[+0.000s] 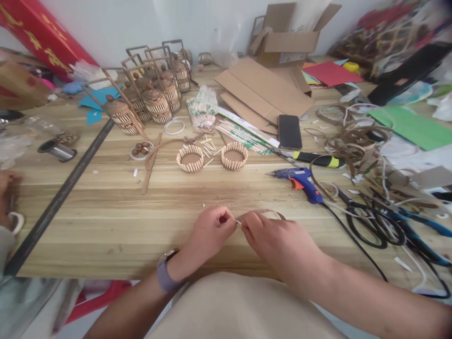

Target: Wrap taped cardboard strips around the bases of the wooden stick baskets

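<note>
My left hand (212, 230) and my right hand (271, 238) meet near the table's front edge, both pinched on a thin brown cardboard strip (268, 213) that curls in a loop behind the right hand. A small white piece shows between the fingertips. A watch with a purple band sits on my left wrist. Two small round stick-walled rings (190, 158) (234, 155) stand on the wooden table (116, 221) farther back, with loose sticks around them.
A blue glue gun (298, 181) lies right of centre, its black cable running to the front. Scissors (395, 226), a phone (289, 132), a yellow-black cutter (318, 159), cardboard sheets and finished stick lanterns (151, 101) fill the back. Another person's hand (9, 197) is at the left edge.
</note>
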A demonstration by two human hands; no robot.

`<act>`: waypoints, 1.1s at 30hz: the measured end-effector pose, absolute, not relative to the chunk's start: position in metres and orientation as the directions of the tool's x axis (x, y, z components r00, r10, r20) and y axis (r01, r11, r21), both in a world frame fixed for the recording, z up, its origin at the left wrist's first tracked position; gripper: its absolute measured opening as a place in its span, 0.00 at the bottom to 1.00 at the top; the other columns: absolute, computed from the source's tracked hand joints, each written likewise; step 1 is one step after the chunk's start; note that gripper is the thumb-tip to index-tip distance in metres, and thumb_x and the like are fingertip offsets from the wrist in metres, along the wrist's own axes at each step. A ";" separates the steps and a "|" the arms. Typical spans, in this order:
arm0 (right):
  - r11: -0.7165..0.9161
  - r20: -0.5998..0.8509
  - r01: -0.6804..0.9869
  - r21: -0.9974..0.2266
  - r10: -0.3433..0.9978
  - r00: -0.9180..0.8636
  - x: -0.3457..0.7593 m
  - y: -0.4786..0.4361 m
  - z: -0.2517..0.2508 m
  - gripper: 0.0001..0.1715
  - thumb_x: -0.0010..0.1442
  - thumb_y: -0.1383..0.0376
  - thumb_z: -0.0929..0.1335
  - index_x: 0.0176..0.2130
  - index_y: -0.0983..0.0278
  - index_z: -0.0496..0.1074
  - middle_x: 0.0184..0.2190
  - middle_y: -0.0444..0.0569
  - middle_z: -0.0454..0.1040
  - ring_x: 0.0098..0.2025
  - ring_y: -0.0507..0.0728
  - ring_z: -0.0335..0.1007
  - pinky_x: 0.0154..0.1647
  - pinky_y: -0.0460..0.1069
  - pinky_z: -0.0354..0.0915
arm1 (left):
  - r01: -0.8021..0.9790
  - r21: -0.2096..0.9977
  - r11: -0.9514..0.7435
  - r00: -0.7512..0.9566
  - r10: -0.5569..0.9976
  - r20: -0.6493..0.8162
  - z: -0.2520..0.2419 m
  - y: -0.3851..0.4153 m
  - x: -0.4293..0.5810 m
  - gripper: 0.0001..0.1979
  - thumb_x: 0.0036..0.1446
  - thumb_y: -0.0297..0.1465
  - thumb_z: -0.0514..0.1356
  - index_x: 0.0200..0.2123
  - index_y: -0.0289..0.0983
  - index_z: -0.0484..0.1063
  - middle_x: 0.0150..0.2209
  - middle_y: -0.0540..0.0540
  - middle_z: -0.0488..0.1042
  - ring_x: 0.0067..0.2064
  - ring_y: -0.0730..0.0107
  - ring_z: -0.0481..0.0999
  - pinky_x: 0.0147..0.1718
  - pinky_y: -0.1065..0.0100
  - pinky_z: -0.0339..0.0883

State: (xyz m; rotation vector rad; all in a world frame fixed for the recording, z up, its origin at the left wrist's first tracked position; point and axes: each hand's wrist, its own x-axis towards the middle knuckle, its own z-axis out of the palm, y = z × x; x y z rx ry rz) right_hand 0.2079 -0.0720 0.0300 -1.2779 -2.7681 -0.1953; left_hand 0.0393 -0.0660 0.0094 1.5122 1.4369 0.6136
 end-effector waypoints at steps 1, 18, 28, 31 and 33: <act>0.645 0.181 0.760 0.079 0.741 -0.647 0.210 -0.073 0.030 0.12 0.60 0.76 0.61 0.27 0.64 0.66 0.17 0.43 0.68 0.14 0.51 0.65 0.16 0.48 0.39 | 0.479 0.869 0.125 0.178 0.955 -0.236 0.009 -0.066 0.039 0.10 0.51 0.35 0.53 0.20 0.39 0.60 0.19 0.56 0.59 0.25 0.74 0.59 0.24 0.71 0.53; 0.534 0.078 0.626 -0.569 0.792 -0.605 0.227 -0.044 0.054 0.30 0.65 0.67 0.62 0.65 0.61 0.55 0.44 0.52 0.80 0.43 0.59 0.78 0.38 0.50 0.71 | 0.522 0.852 -0.047 0.326 0.934 -0.149 0.033 -0.073 0.021 0.10 0.58 0.32 0.53 0.26 0.39 0.67 0.27 0.52 0.68 0.31 0.70 0.67 0.28 0.71 0.57; 0.343 -0.139 0.844 -0.413 0.892 -0.430 0.272 -0.042 0.052 0.26 0.67 0.62 0.58 0.63 0.61 0.60 0.33 0.49 0.81 0.35 0.61 0.80 0.34 0.51 0.70 | 0.801 0.598 -0.038 0.188 0.964 -0.190 0.009 -0.075 -0.012 0.11 0.61 0.30 0.52 0.30 0.39 0.72 0.27 0.51 0.74 0.29 0.69 0.73 0.29 0.70 0.64; 0.323 -0.174 0.940 -0.110 0.925 -0.338 0.282 -0.043 0.034 0.28 0.66 0.64 0.60 0.64 0.61 0.61 0.35 0.52 0.82 0.34 0.65 0.81 0.29 0.53 0.69 | 0.836 0.541 -0.090 0.207 0.965 -0.159 -0.006 -0.074 -0.008 0.11 0.59 0.24 0.53 0.40 0.38 0.75 0.32 0.49 0.77 0.34 0.66 0.75 0.34 0.67 0.68; 0.307 -0.200 0.951 0.039 0.935 -0.294 0.281 -0.046 0.021 0.28 0.65 0.66 0.62 0.64 0.62 0.61 0.34 0.52 0.83 0.32 0.66 0.81 0.26 0.53 0.68 | 0.860 0.484 -0.164 0.253 0.959 -0.125 -0.012 -0.075 -0.003 0.13 0.58 0.21 0.54 0.41 0.39 0.75 0.34 0.48 0.78 0.38 0.64 0.75 0.39 0.64 0.68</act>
